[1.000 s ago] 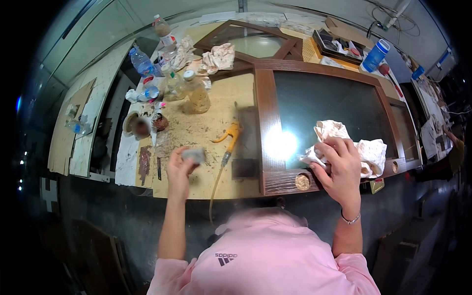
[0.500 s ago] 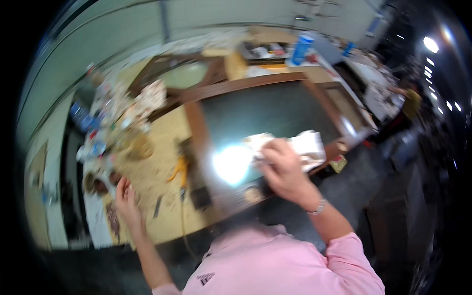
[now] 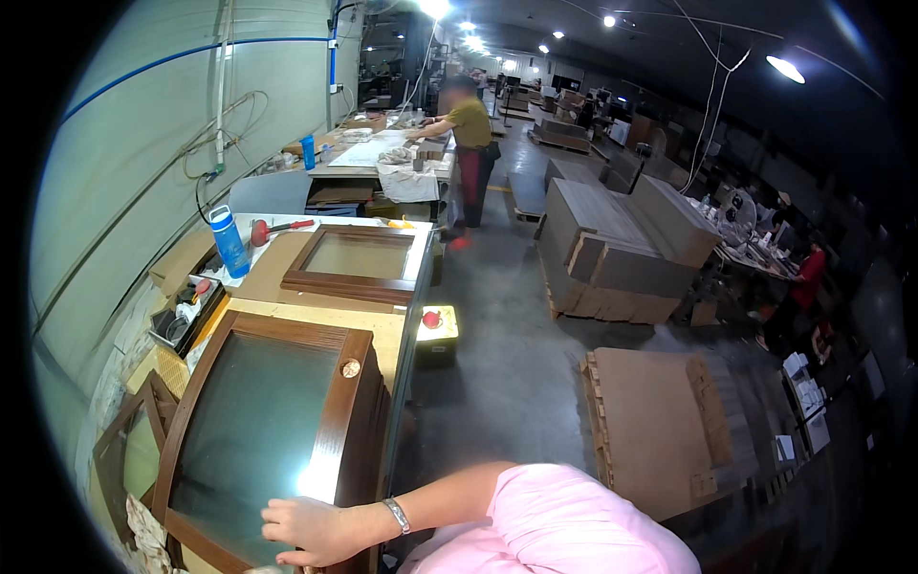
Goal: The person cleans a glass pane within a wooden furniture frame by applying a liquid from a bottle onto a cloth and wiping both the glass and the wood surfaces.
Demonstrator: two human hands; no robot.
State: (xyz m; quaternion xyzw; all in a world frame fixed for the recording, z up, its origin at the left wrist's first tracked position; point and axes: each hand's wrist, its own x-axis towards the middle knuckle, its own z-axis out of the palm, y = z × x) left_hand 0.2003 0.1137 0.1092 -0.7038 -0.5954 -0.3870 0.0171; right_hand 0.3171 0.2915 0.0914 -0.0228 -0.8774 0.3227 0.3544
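Observation:
My right hand (image 3: 320, 531), with a metal bracelet at the wrist, is over the near right part of a brown wooden cabinet door with a glass pane (image 3: 253, 430). Its fingers are curled; what they hold is hidden, and only a pale scrap shows below them at the picture's lower edge. The door lies flat on top of more brown wooden pieces, its glass bright with reflected light. A round pale spot marks the frame's far right corner. My left hand is out of the picture.
Beyond the door lie a smaller framed panel (image 3: 359, 253), a blue bottle (image 3: 228, 241), a red-headed mallet (image 3: 273, 230) and a black tool tray (image 3: 182, 320). A crumpled rag (image 3: 145, 536) is at near left. A person (image 3: 469, 129) works farther off. Stacked boards (image 3: 612, 249) and a pallet (image 3: 660, 411) stand right.
The view has swung to the right, toward the aisle. My left hand has left the picture. The white cloth under my right hand no longer shows plainly.

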